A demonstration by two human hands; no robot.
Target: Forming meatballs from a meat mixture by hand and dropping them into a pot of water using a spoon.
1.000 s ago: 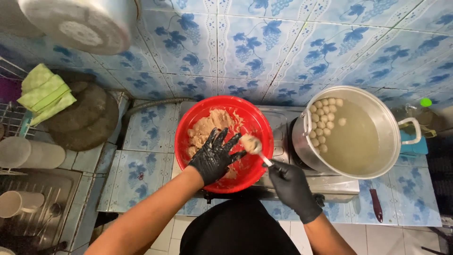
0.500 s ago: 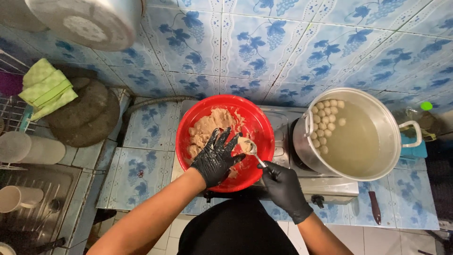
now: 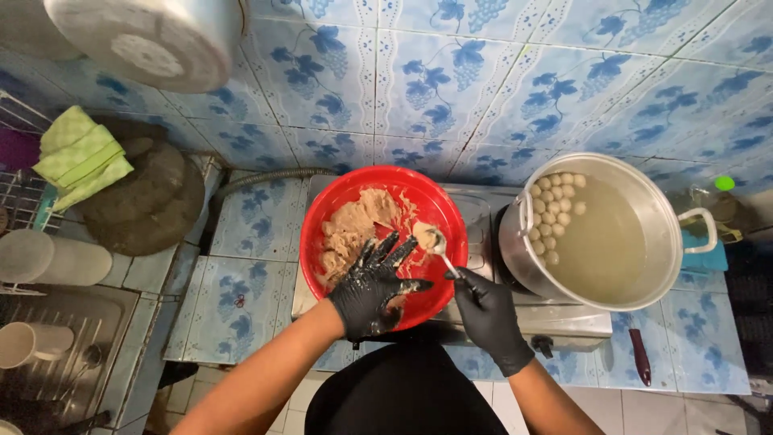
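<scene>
Right hand (image 3: 489, 314) fingers clamp the spoon (image 3: 439, 248), bowl end pointing up-left; left hand (image 3: 372, 283) fingers spread

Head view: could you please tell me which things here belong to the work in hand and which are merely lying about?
In use:
left hand, over the paste
right hand, holding the spoon
red bowl of meat paste
pot with floating balls

Lying about:
green cloth
round mats
knife
cup
</scene>
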